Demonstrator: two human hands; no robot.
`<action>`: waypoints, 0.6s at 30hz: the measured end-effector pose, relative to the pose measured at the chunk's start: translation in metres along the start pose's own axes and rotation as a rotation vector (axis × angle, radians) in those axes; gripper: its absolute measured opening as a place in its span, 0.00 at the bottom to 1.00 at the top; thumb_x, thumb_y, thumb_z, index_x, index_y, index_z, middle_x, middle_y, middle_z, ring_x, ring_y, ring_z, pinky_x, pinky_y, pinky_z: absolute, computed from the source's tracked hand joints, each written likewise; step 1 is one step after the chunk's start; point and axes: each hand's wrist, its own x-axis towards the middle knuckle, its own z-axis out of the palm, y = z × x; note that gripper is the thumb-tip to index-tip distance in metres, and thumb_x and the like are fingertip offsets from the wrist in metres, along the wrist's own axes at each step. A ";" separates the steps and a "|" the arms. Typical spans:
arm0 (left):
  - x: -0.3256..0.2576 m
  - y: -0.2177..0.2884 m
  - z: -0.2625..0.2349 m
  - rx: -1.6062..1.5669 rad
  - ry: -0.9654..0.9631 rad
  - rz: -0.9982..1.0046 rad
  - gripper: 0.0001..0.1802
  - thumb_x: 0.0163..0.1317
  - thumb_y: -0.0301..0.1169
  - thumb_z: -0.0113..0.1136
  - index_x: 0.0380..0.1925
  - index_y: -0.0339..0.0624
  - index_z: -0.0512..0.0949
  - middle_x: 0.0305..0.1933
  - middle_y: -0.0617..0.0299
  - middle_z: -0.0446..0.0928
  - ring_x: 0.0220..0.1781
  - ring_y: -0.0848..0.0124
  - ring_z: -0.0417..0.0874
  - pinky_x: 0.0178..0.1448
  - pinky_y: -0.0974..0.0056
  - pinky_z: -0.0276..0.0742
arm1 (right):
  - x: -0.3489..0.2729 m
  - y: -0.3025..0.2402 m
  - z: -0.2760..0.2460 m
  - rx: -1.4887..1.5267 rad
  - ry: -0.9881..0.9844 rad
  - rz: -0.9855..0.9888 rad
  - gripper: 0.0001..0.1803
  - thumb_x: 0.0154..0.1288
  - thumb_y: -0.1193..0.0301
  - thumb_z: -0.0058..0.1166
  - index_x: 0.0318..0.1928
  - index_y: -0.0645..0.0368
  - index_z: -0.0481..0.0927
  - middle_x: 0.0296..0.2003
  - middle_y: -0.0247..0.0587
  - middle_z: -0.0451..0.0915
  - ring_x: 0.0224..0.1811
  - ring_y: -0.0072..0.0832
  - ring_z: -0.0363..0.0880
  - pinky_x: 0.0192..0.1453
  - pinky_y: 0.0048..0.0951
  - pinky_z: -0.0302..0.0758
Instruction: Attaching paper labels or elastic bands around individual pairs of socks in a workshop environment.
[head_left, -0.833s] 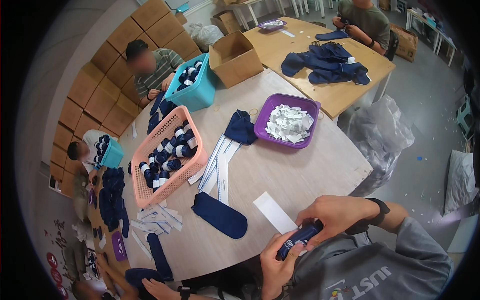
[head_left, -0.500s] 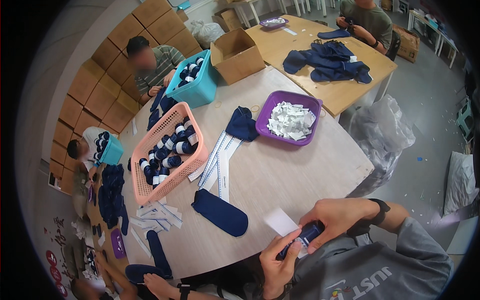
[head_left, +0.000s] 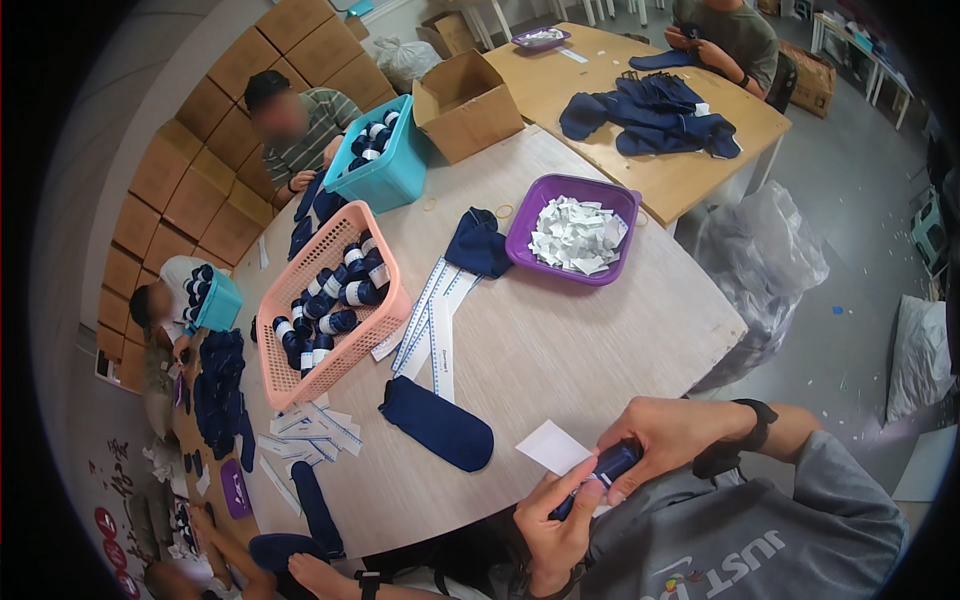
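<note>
A rolled navy sock bundle [head_left: 618, 462] is held between my two hands near the table's front edge. My right hand [head_left: 665, 442] curls over its upper end, while my left hand [head_left: 556, 520] grips its lower end with thumb and fingers. From the bundle a white paper strip [head_left: 553, 447] sticks out to the left, above my left fingers. Part of the bundle is hidden by my fingers. On the table to the left lies a flat navy sock [head_left: 438, 425]. Beyond it are printed white paper bands [head_left: 440, 345] and a folded navy sock [head_left: 478, 243].
A purple basin [head_left: 575, 272] holds white paper pieces. The pink basket [head_left: 385, 330] and turquoise bin [head_left: 395, 180] contain banded sock rolls. A cardboard box [head_left: 470, 110] stands behind. A co-worker's hand [head_left: 318, 575] is at lower left beside navy socks. Several other people sit around.
The white strip at the bundle has tipped and now shows its flat face more squarely. Both hands stay around the bundle, with little movement. The whole view has shifted slightly.
</note>
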 end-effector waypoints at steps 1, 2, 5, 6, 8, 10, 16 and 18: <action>0.000 -0.001 0.000 -0.017 0.015 0.007 0.13 0.65 0.21 0.69 0.50 0.29 0.86 0.49 0.47 0.88 0.50 0.65 0.89 0.57 0.65 0.80 | 0.000 0.000 0.000 0.002 -0.005 0.002 0.22 0.65 0.56 0.73 0.46 0.62 0.88 0.26 0.37 0.85 0.25 0.21 0.76 0.30 0.29 0.70; 0.000 -0.002 0.000 -0.016 0.014 0.006 0.13 0.65 0.21 0.69 0.50 0.29 0.86 0.49 0.47 0.88 0.50 0.65 0.89 0.57 0.65 0.80 | 0.000 0.000 -0.001 0.003 -0.005 0.002 0.22 0.65 0.56 0.73 0.46 0.62 0.88 0.26 0.37 0.85 0.25 0.21 0.76 0.30 0.29 0.70; -0.001 -0.003 0.000 0.018 0.015 0.031 0.14 0.65 0.21 0.69 0.50 0.28 0.86 0.49 0.47 0.88 0.51 0.66 0.88 0.57 0.65 0.80 | 0.001 -0.002 -0.001 -0.017 -0.021 0.016 0.21 0.66 0.56 0.73 0.47 0.62 0.87 0.27 0.36 0.85 0.26 0.20 0.76 0.31 0.29 0.71; -0.003 -0.002 0.000 -0.003 0.057 -0.012 0.15 0.65 0.21 0.69 0.52 0.28 0.85 0.49 0.47 0.89 0.51 0.66 0.88 0.57 0.64 0.80 | 0.001 -0.005 0.000 0.008 0.004 0.019 0.24 0.65 0.53 0.72 0.46 0.62 0.88 0.26 0.38 0.85 0.26 0.23 0.77 0.31 0.30 0.71; -0.005 0.005 0.004 -0.024 0.103 -0.055 0.16 0.65 0.21 0.69 0.53 0.29 0.85 0.49 0.48 0.89 0.51 0.67 0.88 0.57 0.64 0.80 | 0.002 -0.006 0.004 0.031 0.027 0.021 0.26 0.65 0.50 0.71 0.46 0.63 0.88 0.25 0.39 0.85 0.25 0.26 0.79 0.31 0.32 0.72; 0.001 0.016 0.013 -0.274 0.212 -0.190 0.18 0.65 0.23 0.70 0.55 0.30 0.84 0.48 0.49 0.89 0.50 0.68 0.87 0.57 0.64 0.79 | 0.004 0.004 0.008 0.096 0.067 -0.006 0.25 0.66 0.51 0.71 0.47 0.63 0.88 0.25 0.38 0.85 0.25 0.24 0.78 0.31 0.30 0.72; 0.020 0.003 -0.016 0.310 -0.083 0.363 0.16 0.57 0.22 0.71 0.48 0.34 0.88 0.45 0.52 0.88 0.44 0.63 0.86 0.59 0.62 0.76 | 0.001 0.005 0.016 0.189 0.093 0.006 0.22 0.68 0.56 0.71 0.47 0.65 0.88 0.25 0.37 0.86 0.26 0.18 0.80 0.30 0.27 0.72; 0.016 0.003 -0.017 0.335 -0.037 0.338 0.17 0.51 0.21 0.72 0.43 0.38 0.89 0.44 0.54 0.87 0.44 0.60 0.86 0.60 0.57 0.80 | 0.001 0.004 0.018 0.183 0.114 -0.004 0.22 0.68 0.57 0.71 0.46 0.65 0.88 0.25 0.37 0.86 0.26 0.18 0.80 0.29 0.27 0.72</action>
